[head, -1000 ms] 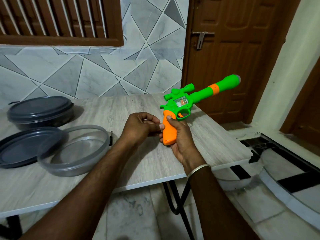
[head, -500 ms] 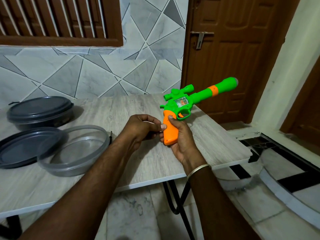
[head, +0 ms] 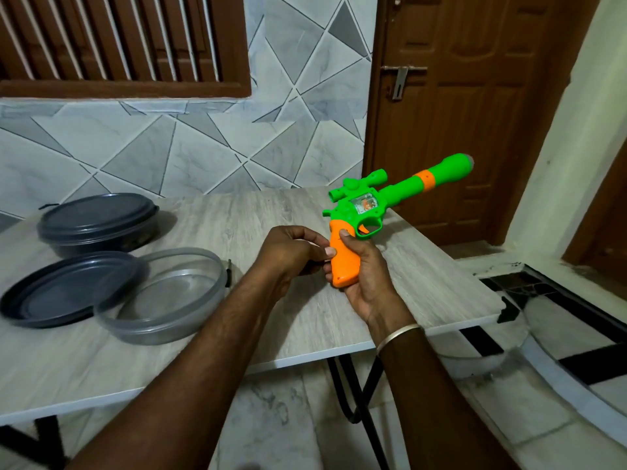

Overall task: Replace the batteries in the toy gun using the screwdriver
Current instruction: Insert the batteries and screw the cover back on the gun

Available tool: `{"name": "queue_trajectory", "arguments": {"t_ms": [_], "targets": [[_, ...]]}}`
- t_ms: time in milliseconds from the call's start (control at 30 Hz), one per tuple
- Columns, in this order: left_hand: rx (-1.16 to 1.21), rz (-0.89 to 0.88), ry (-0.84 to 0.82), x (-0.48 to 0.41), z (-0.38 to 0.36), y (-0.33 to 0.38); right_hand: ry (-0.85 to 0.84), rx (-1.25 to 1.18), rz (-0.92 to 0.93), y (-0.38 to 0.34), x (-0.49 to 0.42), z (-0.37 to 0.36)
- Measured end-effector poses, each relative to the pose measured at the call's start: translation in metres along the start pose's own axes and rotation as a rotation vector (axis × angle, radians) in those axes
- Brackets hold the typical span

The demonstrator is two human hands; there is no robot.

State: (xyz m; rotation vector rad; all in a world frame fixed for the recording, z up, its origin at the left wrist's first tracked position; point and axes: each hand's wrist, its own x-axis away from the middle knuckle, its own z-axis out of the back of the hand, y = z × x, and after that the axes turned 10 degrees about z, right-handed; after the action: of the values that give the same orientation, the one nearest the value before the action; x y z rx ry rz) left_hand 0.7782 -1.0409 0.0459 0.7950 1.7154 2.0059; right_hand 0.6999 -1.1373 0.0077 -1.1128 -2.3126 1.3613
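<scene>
The toy gun is held above the surface, its green barrel pointing up and away. The right hand wraps its orange grip, thumb near the trigger guard. The left hand is curled just beside it, thumb tip against the grip's side; whether it holds anything is hidden. Left of that hand sit a clear round container, a dark lid and, farther off, a lidded dark container.

You face a grey geometric-tiled wall under a brown louvred window; a wooden door stands right, beyond your pale wood-grain table.
</scene>
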Motion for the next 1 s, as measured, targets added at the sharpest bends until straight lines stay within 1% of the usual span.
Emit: {"name": "queue_trajectory", "arguments": {"t_ms": [133,200,267,333,433,500,633,767,867,1000], "targets": [[-0.099,-0.103,0.042,0.001,0.002,-0.004,-0.033,0.017,-0.013,-0.002,0.001,-0.002],[-0.26,-0.202,0.043,0.002,0.01,-0.001,-0.052,0.019,-0.035,-0.003,0.002,-0.003],[-0.609,-0.323,0.108,0.003,0.022,0.006,-0.075,0.006,-0.064,-0.003,0.003,-0.005],[-1.008,-0.391,0.249,0.006,0.034,0.018,-0.075,-0.008,-0.084,-0.004,0.004,-0.006],[-1.453,-0.316,0.43,0.012,0.049,0.029,-0.074,-0.012,-0.094,-0.005,0.005,-0.007],[-1.61,-0.232,0.46,0.013,0.054,0.031,-0.071,-0.006,-0.088,-0.005,0.006,-0.008],[-1.74,-0.037,0.399,0.013,0.06,0.028,-0.069,0.005,-0.079,-0.004,0.007,-0.009],[-1.809,0.065,0.329,0.009,0.062,0.026,-0.068,-0.001,-0.074,-0.005,0.007,-0.008],[-1.738,0.043,0.326,0.01,0.06,0.025,-0.068,-0.013,-0.08,-0.006,0.007,-0.009],[-1.664,-0.088,0.409,0.009,0.054,0.019,-0.058,-0.022,-0.074,-0.006,0.006,-0.008]]}}
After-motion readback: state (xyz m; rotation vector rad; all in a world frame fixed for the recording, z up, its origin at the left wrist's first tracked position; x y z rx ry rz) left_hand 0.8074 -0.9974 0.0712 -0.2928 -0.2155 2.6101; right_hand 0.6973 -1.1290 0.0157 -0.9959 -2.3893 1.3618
